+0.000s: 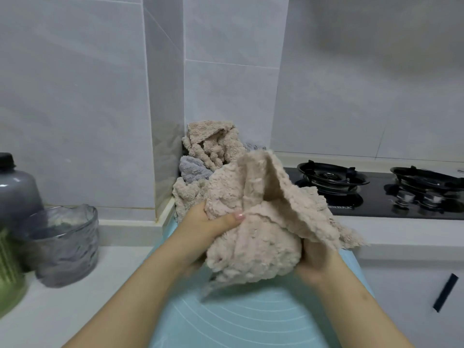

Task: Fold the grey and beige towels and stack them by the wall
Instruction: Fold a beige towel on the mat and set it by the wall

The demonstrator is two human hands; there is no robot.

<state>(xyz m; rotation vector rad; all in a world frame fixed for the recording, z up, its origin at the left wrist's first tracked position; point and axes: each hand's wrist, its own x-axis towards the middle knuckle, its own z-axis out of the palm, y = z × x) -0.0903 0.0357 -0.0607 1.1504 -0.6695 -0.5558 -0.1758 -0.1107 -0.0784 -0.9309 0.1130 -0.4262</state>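
Beige towel held crumpled just above the pale blue mat, one flap standing up. Gripped on its left side by the left hand, thumb pressed over the cloth. Propped from beneath by the right hand, fingers hidden under the fabric, so cannot tell whether curled. Behind, against the tiled corner, an unfolded beige heap with a grey towel tucked in.

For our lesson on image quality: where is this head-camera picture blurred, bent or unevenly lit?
Head view: glass bowl and green container at the left edge are smeared; tile joints lean, bent by the wide lens; a grey shadow dims the upper-right wall; the held beige towel is soft but readable.
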